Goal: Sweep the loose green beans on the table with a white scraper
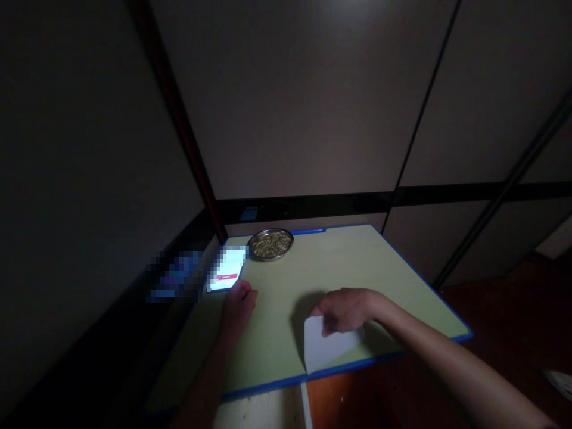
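My right hand (344,310) grips a flat white sheet with a rounded corner (319,345), thumb on the near side. The sheet stands tilted at the front edge of the table, and its lower corner reaches the blue border. My left hand (240,301) is closed, with its fingers curled, just below a lit phone or tablet (227,271). What those fingers hold, if anything, is hidden. Behind the screen, a round metal dish (291,243) contains many small greenish pieces, too small to name.
A pale green tabletop (330,262) with blue edging lies under both hands. Dark panels (304,119) rise behind it, and a dark reflective wall borders the left. A blue strip (310,231) runs along the back edge. Below the front edge is an orange-brown surface (342,399).
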A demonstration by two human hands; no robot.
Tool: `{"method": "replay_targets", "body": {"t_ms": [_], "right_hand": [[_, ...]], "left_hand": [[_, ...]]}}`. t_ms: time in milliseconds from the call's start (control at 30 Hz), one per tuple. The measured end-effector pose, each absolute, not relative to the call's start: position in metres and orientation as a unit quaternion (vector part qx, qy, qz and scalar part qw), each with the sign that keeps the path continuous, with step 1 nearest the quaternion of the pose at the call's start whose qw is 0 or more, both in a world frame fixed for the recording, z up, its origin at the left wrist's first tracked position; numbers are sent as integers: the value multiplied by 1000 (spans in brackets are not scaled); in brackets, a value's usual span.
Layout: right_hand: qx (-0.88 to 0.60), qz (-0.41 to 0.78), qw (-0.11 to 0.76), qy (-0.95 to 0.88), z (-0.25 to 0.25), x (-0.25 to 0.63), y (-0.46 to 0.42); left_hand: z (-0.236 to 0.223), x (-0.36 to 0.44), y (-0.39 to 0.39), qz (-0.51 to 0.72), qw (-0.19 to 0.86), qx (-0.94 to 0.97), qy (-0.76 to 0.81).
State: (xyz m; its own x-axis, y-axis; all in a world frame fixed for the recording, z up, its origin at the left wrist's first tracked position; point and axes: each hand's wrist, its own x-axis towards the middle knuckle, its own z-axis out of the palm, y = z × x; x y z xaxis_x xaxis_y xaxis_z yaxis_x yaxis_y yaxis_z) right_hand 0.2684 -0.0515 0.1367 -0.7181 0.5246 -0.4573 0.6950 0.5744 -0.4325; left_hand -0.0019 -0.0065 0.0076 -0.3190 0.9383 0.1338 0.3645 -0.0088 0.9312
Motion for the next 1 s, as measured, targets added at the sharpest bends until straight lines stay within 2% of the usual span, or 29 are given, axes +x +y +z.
{"method": "replay_targets", "body": {"t_ms": [167, 267, 433, 567, 767, 1000], "right_hand": [[368, -321, 113, 865, 139, 289, -54], [391, -312, 47, 864, 141, 313, -50], [491, -217, -57, 842, 145, 357, -40], [514, -170, -40, 840, 140, 375, -40], [477, -178, -37, 860, 129, 369, -46], [425, -125, -15, 897, 122, 347, -40]], "left_hand": [[8, -2, -6, 501, 296, 520, 626], [9, -2, -6, 500, 300, 515, 628], [12, 0, -9, 493, 306, 519, 629], [12, 0, -9, 482, 290, 525, 639], [6, -5, -5, 462, 262, 550, 644], [3, -6, -2, 473, 285, 544, 632]]}}
